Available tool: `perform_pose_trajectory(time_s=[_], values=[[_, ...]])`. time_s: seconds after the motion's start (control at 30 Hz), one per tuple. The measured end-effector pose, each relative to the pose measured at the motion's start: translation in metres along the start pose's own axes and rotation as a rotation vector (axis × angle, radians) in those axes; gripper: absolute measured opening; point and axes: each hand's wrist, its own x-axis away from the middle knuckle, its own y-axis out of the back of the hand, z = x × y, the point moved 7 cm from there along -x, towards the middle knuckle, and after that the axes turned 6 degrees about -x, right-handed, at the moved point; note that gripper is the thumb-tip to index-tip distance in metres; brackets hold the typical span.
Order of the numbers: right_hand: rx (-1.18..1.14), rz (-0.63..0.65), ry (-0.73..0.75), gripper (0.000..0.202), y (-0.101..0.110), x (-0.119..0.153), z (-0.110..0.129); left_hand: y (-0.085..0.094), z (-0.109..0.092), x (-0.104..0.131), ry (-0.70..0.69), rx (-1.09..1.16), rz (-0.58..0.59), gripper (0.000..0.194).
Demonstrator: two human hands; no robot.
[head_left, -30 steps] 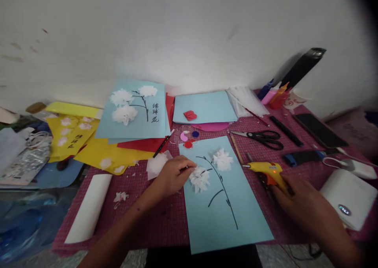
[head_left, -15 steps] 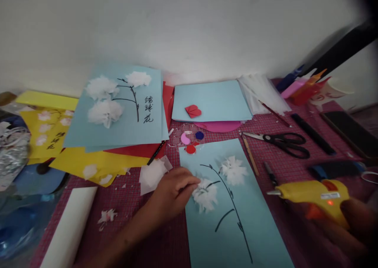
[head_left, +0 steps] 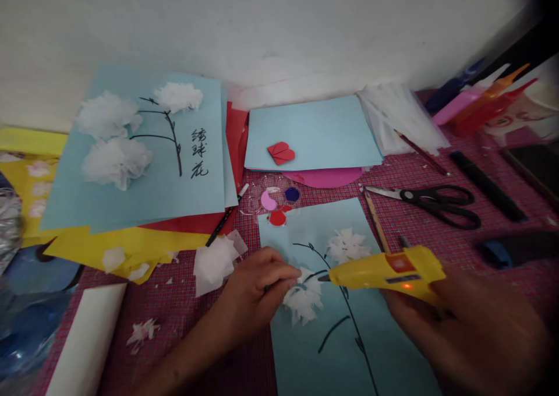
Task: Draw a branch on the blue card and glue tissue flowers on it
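My right hand is wrapped round a yellow hot glue gun with a lit orange light. Its nozzle points left, close to a white paper flower on a light blue sheet. My left hand is closed in a pinch at the upper left edge of that flower; what sits between the fingertips is too small to make out. A second white paper flower lies higher on the sheet, partly behind the gun. Black drawn branches run down the sheet.
A finished-looking flower picture leans at back left. White paper squares lie beside my left hand. Scissors, a pencil, a black marker and paint bottles are on the right. A paint palette stands behind the sheet.
My right hand has brought the glue gun leftward, from the right side of the table to over the blue sheet. My left hand stays pinched at the flower. The view has shifted slightly.
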Motion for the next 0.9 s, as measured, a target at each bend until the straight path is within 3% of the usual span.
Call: perform_pose_trajectory(time_s=[0.1, 0.27, 0.63, 0.9], values=[[0.114, 0.097, 0.206, 0.024, -0.009, -0.006, 0.029, -0.002, 0.003, 0.0, 0.005, -0.01, 0.022, 0.018], [0.103, 0.139, 0.35, 0.011, -0.012, -0.011, 0.053, -0.004, 0.003, 0.0, 0.007, -0.029, 0.041, 0.017], [0.098, 0.132, 0.422, 0.002, -0.013, -0.011, 0.065, -0.007, 0.002, -0.001, 0.002, -0.052, 0.057, 0.019], [0.089, 0.147, 0.419, 0.01, -0.013, -0.011, 0.071, -0.005, 0.001, 0.0, -0.034, -0.064, 0.028, 0.019]])
